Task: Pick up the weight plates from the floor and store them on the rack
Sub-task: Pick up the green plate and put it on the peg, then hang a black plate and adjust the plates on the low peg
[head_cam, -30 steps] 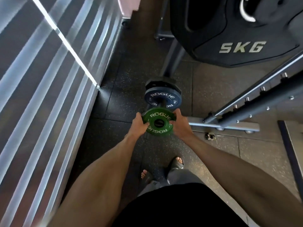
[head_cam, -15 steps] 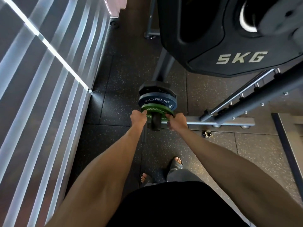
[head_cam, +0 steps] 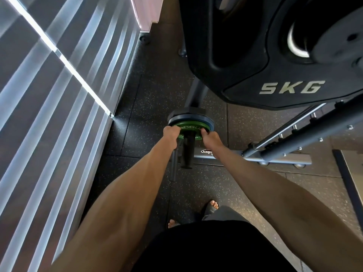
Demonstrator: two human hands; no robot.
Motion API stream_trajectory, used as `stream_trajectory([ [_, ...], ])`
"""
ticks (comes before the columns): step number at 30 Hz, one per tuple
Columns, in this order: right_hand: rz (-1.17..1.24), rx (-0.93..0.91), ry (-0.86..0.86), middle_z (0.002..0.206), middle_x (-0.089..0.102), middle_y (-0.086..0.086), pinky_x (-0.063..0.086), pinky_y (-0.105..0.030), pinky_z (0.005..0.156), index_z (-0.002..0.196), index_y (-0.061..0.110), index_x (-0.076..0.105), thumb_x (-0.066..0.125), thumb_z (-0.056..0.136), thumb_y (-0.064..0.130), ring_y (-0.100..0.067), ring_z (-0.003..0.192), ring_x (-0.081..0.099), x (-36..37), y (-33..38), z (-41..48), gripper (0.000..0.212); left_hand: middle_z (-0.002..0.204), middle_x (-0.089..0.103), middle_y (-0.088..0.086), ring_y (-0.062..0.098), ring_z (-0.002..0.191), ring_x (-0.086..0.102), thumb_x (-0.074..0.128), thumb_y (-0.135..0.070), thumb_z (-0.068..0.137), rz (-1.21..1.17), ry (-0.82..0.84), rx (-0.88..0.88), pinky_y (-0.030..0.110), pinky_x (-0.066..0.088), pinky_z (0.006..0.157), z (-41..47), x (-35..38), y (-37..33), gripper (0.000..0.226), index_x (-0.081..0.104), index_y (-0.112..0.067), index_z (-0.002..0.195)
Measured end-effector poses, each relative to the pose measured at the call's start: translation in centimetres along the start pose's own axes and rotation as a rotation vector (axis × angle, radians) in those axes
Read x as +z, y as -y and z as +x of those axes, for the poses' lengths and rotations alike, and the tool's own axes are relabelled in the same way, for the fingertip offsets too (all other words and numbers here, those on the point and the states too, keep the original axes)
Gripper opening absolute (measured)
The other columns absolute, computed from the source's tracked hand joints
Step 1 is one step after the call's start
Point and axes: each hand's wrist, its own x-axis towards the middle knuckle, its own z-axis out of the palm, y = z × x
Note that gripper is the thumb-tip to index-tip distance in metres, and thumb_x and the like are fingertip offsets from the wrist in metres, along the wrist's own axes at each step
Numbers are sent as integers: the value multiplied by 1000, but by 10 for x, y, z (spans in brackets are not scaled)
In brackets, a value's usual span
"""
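A small green plate [head_cam: 191,127] marked ROGUE sits on the black peg [head_cam: 188,148] of the weight rack, pushed up against a blue plate [head_cam: 177,118] and a black plate [head_cam: 188,111] behind it. My left hand [head_cam: 171,134] grips the green plate's left edge. My right hand [head_cam: 211,138] grips its right edge. The peg sticks out toward me through the plate's hole.
A large black plate [head_cam: 275,71] marked 5KG hangs on an upper peg at the top right. The rack's grey base bar [head_cam: 279,160] and slanted frame [head_cam: 306,130] run to the right. A ribbed metal wall [head_cam: 49,114] fills the left. My sandalled feet [head_cam: 212,207] stand on speckled rubber floor.
Both hands have slid the green plate along the peg, from in front of its tip to flat against the blue plate. The view has moved closer to the rack.
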Motion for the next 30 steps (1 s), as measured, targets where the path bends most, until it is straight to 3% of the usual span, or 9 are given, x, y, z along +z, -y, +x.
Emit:
stream_trajectory([
  [5, -44, 11, 55, 103, 59, -13, 42, -37, 82, 116, 0, 59, 41, 103, 47, -27, 93, 56, -7, 2, 10, 52, 125, 60, 16, 28, 102, 55, 51, -16, 97, 62, 8, -12, 41, 39, 82, 2, 0, -6, 41, 46, -4, 136],
  [11, -117, -7, 136, 126, 59, -20, 48, -45, 100, 129, -2, 54, 39, 103, 49, -37, 118, 57, -19, 9, -2, 59, 133, 57, 17, 33, 119, 58, 49, -20, 99, 192, -26, 40, 40, 43, 86, -17, 3, -12, 47, 43, -1, 142],
  [14, -205, -78, 167, 121, 65, -20, 52, -48, 98, 123, 0, 60, 43, 102, 45, -36, 109, 63, -30, 22, -14, 53, 124, 65, 19, 34, 108, 65, 46, -18, 94, 237, -119, 81, 40, 53, 80, -24, 3, -16, 44, 49, 0, 135],
  [17, -298, -203, 121, 104, 69, -19, 49, -39, 82, 96, 4, 65, 48, 99, 37, -31, 92, 63, -35, 36, -27, 38, 105, 71, 20, 29, 77, 71, 42, -13, 95, 262, -105, 125, 31, 51, 45, -52, 4, -19, 32, 53, -2, 123],
  [20, -388, -318, 31, 84, 60, -16, 37, -30, 71, 66, 13, 52, 49, 97, 26, -28, 84, 59, -39, 52, -56, 34, 91, 74, 18, 24, 57, 67, 42, -12, 95, 276, -86, 191, 30, 52, 47, -69, 1, -22, 29, 57, -1, 118],
  [22, -391, -364, -5, 90, 63, -17, 42, -32, 75, 73, 11, 58, 49, 97, 24, -31, 92, 63, -40, 62, -82, 28, 94, 74, 19, 23, 56, 68, 46, -14, 96, 229, -86, 262, 30, 53, 42, -79, -7, -28, 28, 61, 1, 115],
  [25, -387, -429, -53, 117, 66, -19, 48, -39, 90, 111, 5, 63, 47, 98, 29, -36, 111, 61, -42, 73, -124, 31, 87, 74, 18, 27, 68, 72, 52, -11, 93, 141, -82, 444, 37, 61, 59, -119, -25, -45, 17, 67, -4, 95],
  [27, -396, -493, -92, 118, 67, -19, 50, -42, 91, 112, 6, 63, 44, 98, 31, -38, 112, 61, -43, 84, -157, 34, 78, 72, 14, 22, 59, 69, 52, -9, 92, 35, -75, 571, 31, 57, 53, -158, -42, -57, 16, 68, -6, 93],
  [30, -370, -609, -156, 113, 69, -20, 51, -44, 89, 108, 4, 65, 46, 100, 28, -39, 109, 62, -47, 107, -206, 32, 81, 72, 14, 19, 59, 67, 51, -9, 94, -80, -66, 756, 25, 52, 47, -220, -63, -80, 16, 67, -7, 95],
])
